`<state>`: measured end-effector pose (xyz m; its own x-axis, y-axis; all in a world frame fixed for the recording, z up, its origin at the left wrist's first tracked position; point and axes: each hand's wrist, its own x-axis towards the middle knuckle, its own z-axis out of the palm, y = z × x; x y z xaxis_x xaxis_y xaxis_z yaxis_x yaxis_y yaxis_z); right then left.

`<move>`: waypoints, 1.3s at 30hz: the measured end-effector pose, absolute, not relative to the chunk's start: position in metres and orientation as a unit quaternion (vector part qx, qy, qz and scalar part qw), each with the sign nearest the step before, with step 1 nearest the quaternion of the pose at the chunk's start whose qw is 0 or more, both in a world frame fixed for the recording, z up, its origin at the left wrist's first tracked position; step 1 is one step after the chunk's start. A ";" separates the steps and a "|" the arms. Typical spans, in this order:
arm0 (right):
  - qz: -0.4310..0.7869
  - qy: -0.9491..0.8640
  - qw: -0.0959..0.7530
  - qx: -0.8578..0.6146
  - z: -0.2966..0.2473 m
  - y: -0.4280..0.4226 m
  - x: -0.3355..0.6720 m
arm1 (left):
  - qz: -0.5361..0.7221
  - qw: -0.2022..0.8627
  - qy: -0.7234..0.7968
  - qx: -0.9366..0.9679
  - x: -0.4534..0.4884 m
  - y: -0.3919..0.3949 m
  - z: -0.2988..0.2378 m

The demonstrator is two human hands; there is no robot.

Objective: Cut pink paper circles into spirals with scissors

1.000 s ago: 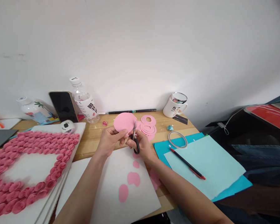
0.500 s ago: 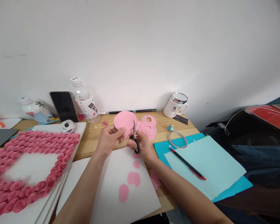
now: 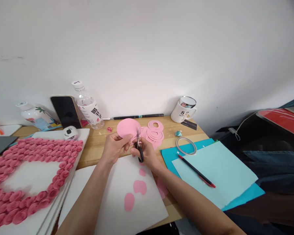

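Observation:
My left hand point(image 3: 114, 147) pinches the lower edge of a pink paper circle point(image 3: 127, 128) and holds it up above the wooden desk point(image 3: 98, 143). My right hand point(image 3: 147, 153) grips small black-handled scissors point(image 3: 138, 147), whose blades point up into the circle's right edge. Both hands hover over a white sheet point(image 3: 117, 195) that carries a few pink paper scraps point(image 3: 139, 186). A pile of pink paper rings point(image 3: 155, 132) lies just behind the hands.
A board with a heart of pink paper roses point(image 3: 26, 169) fills the left. Behind stand a clear bottle point(image 3: 88, 106), a dark phone point(image 3: 66, 111), a white mug point(image 3: 183, 110) and a long pen point(image 3: 138, 116). Blue paper sheets point(image 3: 213, 169) with a red-and-black pencil point(image 3: 196, 170) and a tape ring point(image 3: 186, 146) lie right.
Both hands with the circle and scissors have shifted slightly to the left. The grip on each is unchanged.

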<state>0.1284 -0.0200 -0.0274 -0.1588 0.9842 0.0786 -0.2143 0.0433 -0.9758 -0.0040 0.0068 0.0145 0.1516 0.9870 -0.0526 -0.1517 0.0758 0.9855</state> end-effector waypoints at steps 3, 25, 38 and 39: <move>0.571 -0.493 0.539 -0.374 -0.021 -0.019 0.130 | 0.480 0.586 0.443 0.480 -0.003 0.006 0.015; 0.562 -0.506 0.544 -0.365 -0.026 -0.020 0.130 | 0.479 0.601 0.430 0.475 -0.002 0.005 0.018; 0.567 -0.503 0.534 -0.375 -0.027 -0.019 0.130 | 0.485 0.587 0.425 0.490 -0.005 0.006 0.017; 0.565 -0.504 0.532 -0.379 -0.026 -0.020 0.130 | 0.485 0.584 0.426 0.492 -0.005 0.006 0.017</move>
<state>0.1305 -0.0196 -0.0264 -0.1455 0.9834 0.1086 -0.2192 0.0750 -0.9728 -0.0052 0.0058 0.0173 0.1676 0.9856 -0.0205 -0.1468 0.0455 0.9881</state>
